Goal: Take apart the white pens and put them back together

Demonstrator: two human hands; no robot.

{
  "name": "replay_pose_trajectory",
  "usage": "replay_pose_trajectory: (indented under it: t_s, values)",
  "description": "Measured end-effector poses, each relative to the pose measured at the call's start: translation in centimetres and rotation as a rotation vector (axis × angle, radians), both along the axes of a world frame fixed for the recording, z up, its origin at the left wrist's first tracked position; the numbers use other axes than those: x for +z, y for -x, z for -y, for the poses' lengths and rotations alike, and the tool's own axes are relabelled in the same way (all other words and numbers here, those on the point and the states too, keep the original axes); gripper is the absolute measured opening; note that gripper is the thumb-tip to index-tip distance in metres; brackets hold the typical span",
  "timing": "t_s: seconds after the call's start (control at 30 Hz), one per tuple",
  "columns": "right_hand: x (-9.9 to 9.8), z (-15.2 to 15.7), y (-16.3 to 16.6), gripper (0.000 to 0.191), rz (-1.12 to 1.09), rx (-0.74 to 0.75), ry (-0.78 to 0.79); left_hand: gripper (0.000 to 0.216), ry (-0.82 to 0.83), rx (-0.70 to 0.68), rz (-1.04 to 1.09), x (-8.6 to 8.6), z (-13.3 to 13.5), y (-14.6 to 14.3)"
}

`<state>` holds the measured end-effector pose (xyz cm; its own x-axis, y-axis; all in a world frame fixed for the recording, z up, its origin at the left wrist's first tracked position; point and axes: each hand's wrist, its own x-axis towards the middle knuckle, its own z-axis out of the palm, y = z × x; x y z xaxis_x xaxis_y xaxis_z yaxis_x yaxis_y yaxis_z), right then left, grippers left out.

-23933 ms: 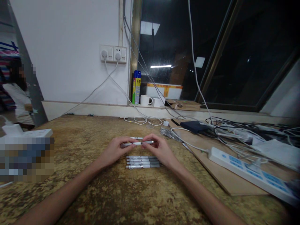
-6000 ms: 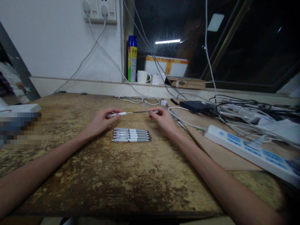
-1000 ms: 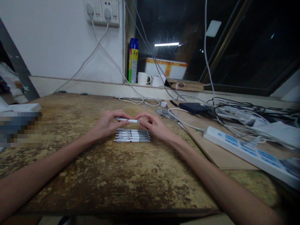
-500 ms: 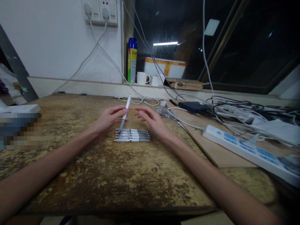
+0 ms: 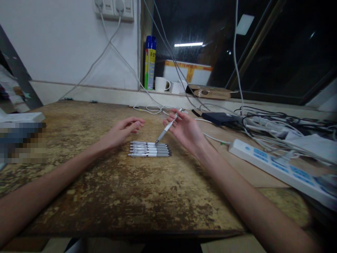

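Observation:
My right hand [image 5: 187,131] is turned palm inward and holds a white and grey pen [image 5: 165,132] by its upper end. The pen slants, its dark tip pointing down and left, just over a row of similar pens [image 5: 149,154]. Several of these pens lie side by side on the worn wooden table [image 5: 126,196], grey grips to the right. To the left of the row, my left hand [image 5: 121,132] hovers with fingers loosely stretched, and nothing shows in it.
On the right, a white power strip [image 5: 283,168] lies on a brown board, near a dark flat box [image 5: 221,118] and tangled cables [image 5: 265,123]. A spray can [image 5: 150,63] and a white mug [image 5: 161,84] stand on the ledge behind.
The pen has passed from my left hand to my right hand. My right hand has turned its palm inward, and the pen's tip now points down-left over the row.

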<state>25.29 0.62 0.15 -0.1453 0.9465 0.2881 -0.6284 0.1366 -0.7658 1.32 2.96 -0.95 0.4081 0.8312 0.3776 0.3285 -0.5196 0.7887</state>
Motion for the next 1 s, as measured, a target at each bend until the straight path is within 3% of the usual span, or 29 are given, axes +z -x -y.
replay_pose_trajectory:
  t_s: [0.23, 0.47, 0.7, 1.0]
  values:
    - [0.7, -0.3, -1.8, 0.031, -0.05, -0.107, 0.026, 0.032, -0.024, 0.123, -0.122, 0.1, 0.5, 0.6]
    - [1.0, -0.3, -2.0, 0.028, 0.008, -0.207, -0.039, 0.035, -0.037, 0.137, -0.213, 0.0, 1.0, 0.4]
    - [1.0, -0.3, -2.0, 0.026, -0.107, -0.14, -0.043, 0.036, -0.047, 0.122, -0.263, 0.0, 1.2, 0.5]
    - [1.3, -0.1, -1.9, 0.024, -0.031, -0.197, -0.015, 0.032, -0.044, 0.087, -0.262, -0.6, 0.9, 0.6]
